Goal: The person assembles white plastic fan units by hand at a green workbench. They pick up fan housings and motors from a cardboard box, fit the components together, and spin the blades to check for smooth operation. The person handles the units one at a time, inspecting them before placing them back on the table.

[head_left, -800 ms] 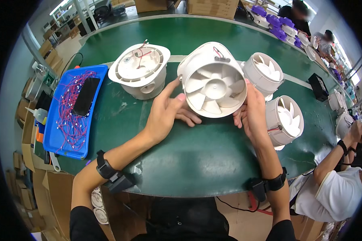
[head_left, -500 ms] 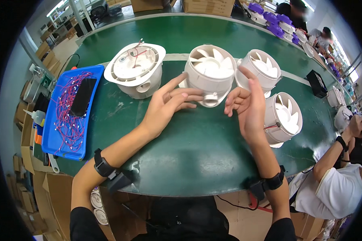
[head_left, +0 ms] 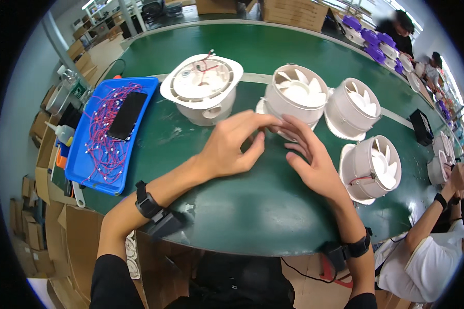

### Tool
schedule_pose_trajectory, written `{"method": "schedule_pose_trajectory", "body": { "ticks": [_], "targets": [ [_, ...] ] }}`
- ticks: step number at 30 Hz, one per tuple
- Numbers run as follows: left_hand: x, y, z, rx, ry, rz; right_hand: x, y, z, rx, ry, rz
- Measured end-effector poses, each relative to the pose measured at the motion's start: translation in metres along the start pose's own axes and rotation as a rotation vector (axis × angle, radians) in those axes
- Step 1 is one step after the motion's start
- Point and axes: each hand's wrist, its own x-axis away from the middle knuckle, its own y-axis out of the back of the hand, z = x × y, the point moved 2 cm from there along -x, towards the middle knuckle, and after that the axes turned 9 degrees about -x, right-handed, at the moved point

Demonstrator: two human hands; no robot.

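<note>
My left hand (head_left: 236,146) is above the green table in front of the middle white fan housing (head_left: 287,105), its thumb and fingers apart and bent. My right hand (head_left: 314,162) faces it with thumb and fingers spread; the fingertips of both hands come close, and I cannot tell if they touch. Neither hand shows anything held. The hands cover the lower front of the middle housing. To its right stand a second fan housing (head_left: 339,109) and a nearer one (head_left: 363,177) with a red wire. A wider-topped white housing (head_left: 211,106) with wires on top stands to the left.
At the left lies a blue tray (head_left: 99,186) with red wires (head_left: 102,154) and a black phone (head_left: 127,116). A bottle (head_left: 76,85) stands behind it. A black box (head_left: 421,126) sits at the right. A co-worker's arm (head_left: 428,216) is at the right edge.
My hands have drawn together in front of the middle housing, the left moving right. The view has shifted left, so the tray and housings appear further right.
</note>
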Motion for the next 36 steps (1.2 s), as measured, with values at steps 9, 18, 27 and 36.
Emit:
{"method": "schedule_pose_trajectory", "body": {
  "ticks": [9,18,27,36],
  "targets": [
    [-0.043,0.068,0.025,-0.787,0.003,0.184,0.000,0.002,0.004,0.299,0.078,-0.078],
    [-0.055,0.083,0.024,-0.588,0.253,-0.054,0.001,0.004,-0.007,0.170,-0.005,0.012],
    [-0.036,0.043,-0.006,0.885,0.756,-0.267,0.014,-0.002,-0.011,0.153,0.163,-0.012],
    [-0.044,0.030,0.010,-0.358,-0.070,-0.194,0.009,0.005,0.000,-0.104,0.230,-0.304]
  ]
}}
